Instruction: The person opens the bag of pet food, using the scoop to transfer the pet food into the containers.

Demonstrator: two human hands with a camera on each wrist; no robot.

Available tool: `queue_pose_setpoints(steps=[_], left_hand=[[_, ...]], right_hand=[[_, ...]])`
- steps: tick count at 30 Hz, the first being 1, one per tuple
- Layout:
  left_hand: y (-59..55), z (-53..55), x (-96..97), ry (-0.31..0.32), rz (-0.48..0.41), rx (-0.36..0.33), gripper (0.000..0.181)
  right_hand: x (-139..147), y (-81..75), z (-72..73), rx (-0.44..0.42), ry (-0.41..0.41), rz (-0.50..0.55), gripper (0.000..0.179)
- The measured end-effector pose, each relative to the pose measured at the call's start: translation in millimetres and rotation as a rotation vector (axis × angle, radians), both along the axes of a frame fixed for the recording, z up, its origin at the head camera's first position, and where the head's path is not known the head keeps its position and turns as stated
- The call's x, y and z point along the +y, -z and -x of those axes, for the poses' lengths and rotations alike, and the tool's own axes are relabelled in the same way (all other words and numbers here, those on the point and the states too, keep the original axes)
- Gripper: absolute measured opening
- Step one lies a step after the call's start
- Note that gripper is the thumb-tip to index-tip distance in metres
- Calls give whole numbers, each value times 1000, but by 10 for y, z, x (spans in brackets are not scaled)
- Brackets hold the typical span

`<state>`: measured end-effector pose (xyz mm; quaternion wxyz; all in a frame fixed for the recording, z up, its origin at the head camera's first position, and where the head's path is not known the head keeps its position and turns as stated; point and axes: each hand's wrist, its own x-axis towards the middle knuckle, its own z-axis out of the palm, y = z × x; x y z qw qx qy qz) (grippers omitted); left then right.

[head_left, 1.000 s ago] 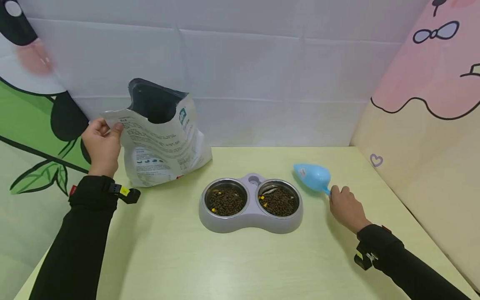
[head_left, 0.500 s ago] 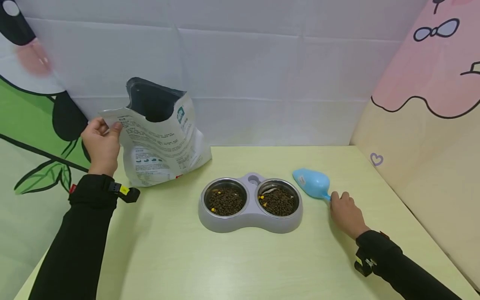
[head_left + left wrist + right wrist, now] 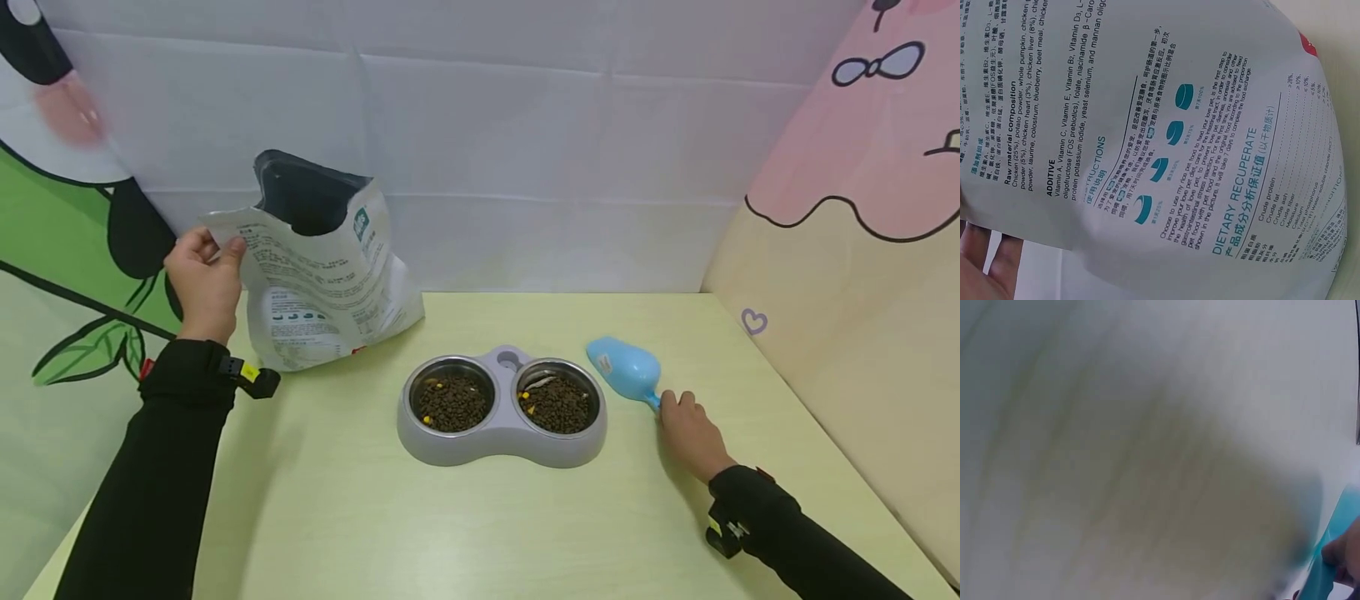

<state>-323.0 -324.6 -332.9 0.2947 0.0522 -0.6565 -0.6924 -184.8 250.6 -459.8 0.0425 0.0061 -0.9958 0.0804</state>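
My left hand (image 3: 204, 287) pinches the upper left edge of a white pet food bag (image 3: 330, 292), thumb on the printed front. The bag stands at the back left with its dark-lined mouth gaping. In the left wrist view, feeding directions (image 3: 1166, 156) fill its printed side, and a few fingers (image 3: 988, 265) show at the edge. On the right, my right hand (image 3: 693, 437) grips the handle of a light blue scoop (image 3: 628, 368), whose rounded back faces up close over the table. The right wrist view catches only part of the scoop (image 3: 1319, 575) and the hand (image 3: 1350, 553).
Between the hands sits a grey double pet bowl (image 3: 502, 446) with two metal dishes. Brown kibble (image 3: 453, 406) with yellow bits lies in both. A white sheet (image 3: 480, 142) hangs behind the pale table (image 3: 375, 533), and a pink and cream printed panel (image 3: 840, 275) borders the right.
The right hand and scoop have come slightly down and nearer to me, and the scoop is lower over the table. The left hand still holds the bag in about the same place.
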Motion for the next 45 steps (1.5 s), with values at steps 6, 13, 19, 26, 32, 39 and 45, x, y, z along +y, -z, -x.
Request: queue_pose_setpoints(steps=[6,13,19,26,32,39,45], left_hand=[[-3,14,41,2,6,11,25],[25,21,46,12,-5,-6,23],[34,52,55,-4,54,-23,24],[36,66,55,-6,33,-18,23],[34,70,43,-4,20,-31,24],[62,30,26,20,14,-14,23],[73,-32,49,42,95,7,35]], right_hand=[[38,3,4,-17,5,-8,14],[41,26,14,16,-10,-60,16],[51,50,32,4,5,-64,19],[64,38,41,-34,32,1,22],[57,4,28,-26,36,38,30],[45,-93,40,44,22,51,37],[-12,-281,50,96,-25,61,44]])
